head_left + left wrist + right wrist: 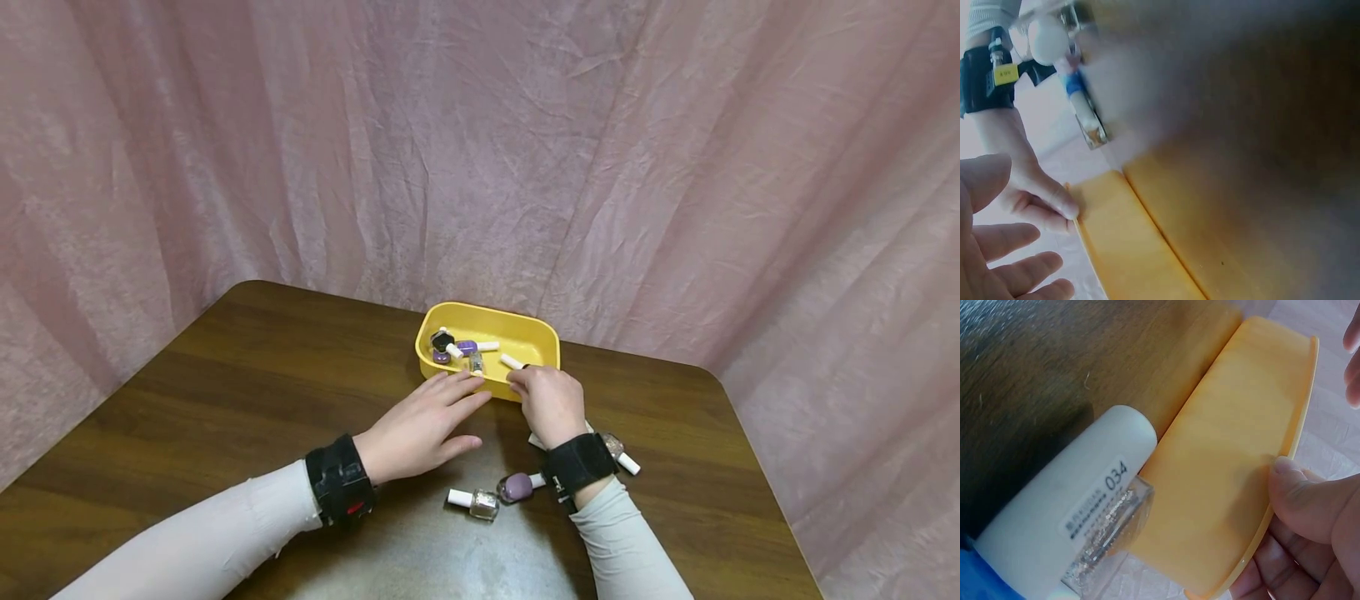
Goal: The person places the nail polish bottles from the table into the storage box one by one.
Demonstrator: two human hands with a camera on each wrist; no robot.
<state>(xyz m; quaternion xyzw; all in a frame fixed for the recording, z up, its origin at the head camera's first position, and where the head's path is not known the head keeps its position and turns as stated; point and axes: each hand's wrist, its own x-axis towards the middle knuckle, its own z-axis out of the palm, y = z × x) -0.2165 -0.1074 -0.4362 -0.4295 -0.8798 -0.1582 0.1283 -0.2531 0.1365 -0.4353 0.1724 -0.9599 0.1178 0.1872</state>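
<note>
A yellow tray [491, 315] stands at the table's back edge, with several nail polish bottles in its left part. My right hand [553, 404] is curled over the front right rim, gripping a white-capped nail polish bottle [512, 362] whose body the fingers mostly hide. In the right wrist view, the thumb [1291, 472] meets the rim while the fingers curl behind the wall. My left hand [423, 425] has its fingers stretched out, with fingertips at the tray's front rim. Inside the tray lie a purple bottle [467, 347], a dark bottle [442, 341] and a glitter bottle [476, 362].
On the table near my right wrist lie a mauve bottle [516, 487], a silver glitter bottle [484, 504] and another glitter bottle [612, 443]. A white cap marked 034 [1079, 494] looms close in the right wrist view. A pink curtain [480, 150] hangs behind the table [300, 375].
</note>
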